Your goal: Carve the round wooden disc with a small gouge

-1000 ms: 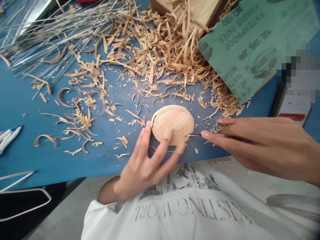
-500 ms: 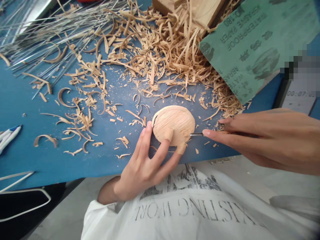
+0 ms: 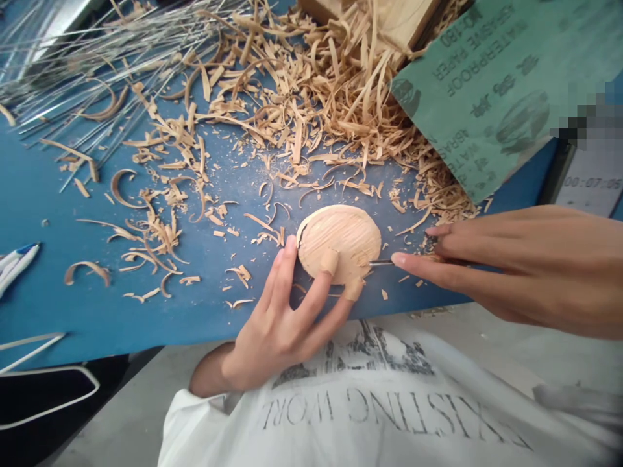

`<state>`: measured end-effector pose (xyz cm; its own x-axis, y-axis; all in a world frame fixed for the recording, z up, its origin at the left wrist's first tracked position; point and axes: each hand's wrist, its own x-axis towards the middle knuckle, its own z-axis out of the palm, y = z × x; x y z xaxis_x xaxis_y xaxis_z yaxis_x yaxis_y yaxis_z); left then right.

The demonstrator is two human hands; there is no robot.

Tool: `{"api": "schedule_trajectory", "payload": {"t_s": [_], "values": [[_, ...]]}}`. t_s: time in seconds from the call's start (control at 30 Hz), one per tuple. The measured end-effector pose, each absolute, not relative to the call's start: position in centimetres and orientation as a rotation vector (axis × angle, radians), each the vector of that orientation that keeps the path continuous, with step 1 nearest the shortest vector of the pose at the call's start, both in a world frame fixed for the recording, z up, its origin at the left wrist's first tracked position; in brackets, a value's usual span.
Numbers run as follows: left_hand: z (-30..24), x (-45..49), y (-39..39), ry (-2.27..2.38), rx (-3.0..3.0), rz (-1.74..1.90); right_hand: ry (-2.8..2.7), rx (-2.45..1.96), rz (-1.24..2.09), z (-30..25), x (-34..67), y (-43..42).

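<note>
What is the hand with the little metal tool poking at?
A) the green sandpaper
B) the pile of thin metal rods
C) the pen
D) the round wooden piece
D: the right hand points the metal tool at the edge of the round wooden piece, which the left hand presses to the blue table.

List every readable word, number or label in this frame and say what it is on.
"ABRASIVE PAPER", "WATERPROOF" and "NO:180", upside down, on the green sandpaper sheet; the other marks on it are too unclear to read.
"00:07:05" on the grey display at the right edge.
"...XISTING WORL...", upside down, on the white shirt; both ends cut off.
The pen shows no legible text.
</note>
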<state>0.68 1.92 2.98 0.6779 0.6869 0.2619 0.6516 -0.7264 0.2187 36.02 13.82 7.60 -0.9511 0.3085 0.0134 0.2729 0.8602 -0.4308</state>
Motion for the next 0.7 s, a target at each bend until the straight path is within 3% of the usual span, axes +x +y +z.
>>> {"api": "schedule_trajectory", "payload": {"t_s": [0.5,0.7], "values": [[2.5,1.0,1.7,1.115,2.769,0.581,-2.875,-0.484,0.574,7.3,34.9,12.9],[2.7,0.9,1.9,1.092,2.803,0.554,-2.759,-0.693,0.347,6.1,34.0,8.7]]}}
